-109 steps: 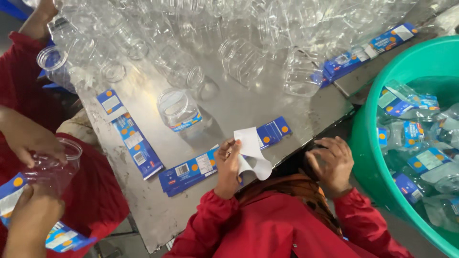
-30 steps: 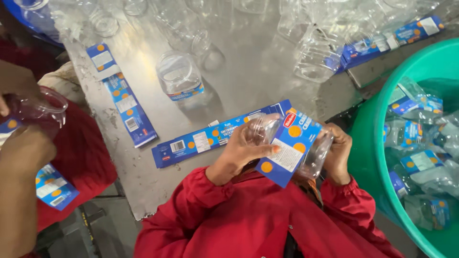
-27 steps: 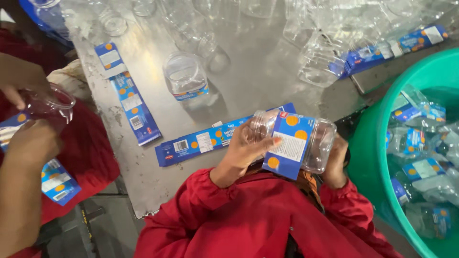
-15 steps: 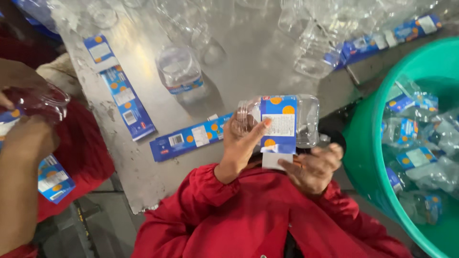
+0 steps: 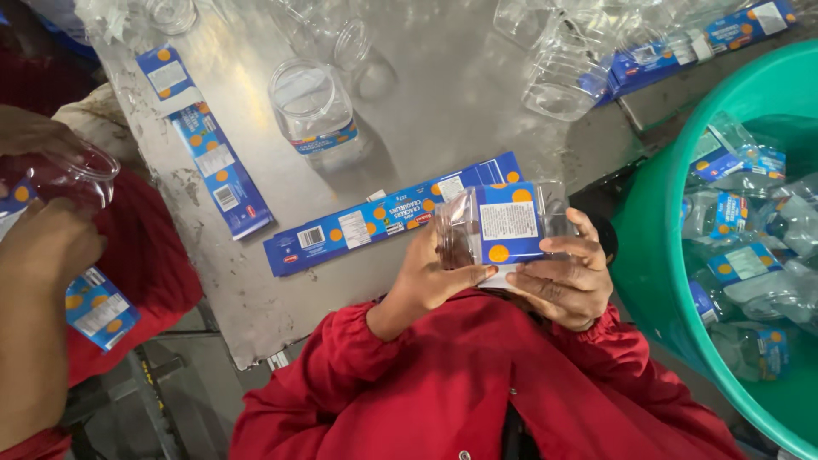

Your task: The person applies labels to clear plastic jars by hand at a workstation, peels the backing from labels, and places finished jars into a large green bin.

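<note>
Both hands grip labelled jar [image 5: 503, 226] | label strips [image 5: 388, 217] on table | green tub [image 5: 660, 281] right

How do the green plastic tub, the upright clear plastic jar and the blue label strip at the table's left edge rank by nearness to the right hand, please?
1. Green plastic tub, beside the right hand.
2. Upright clear plastic jar, mid-table, up-left.
3. Blue label strip, table's left edge.

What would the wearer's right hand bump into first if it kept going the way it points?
Most likely the clear jar just beyond the right hand, gripped on its far side by the left hand; whether they already touch is unclear.
</note>
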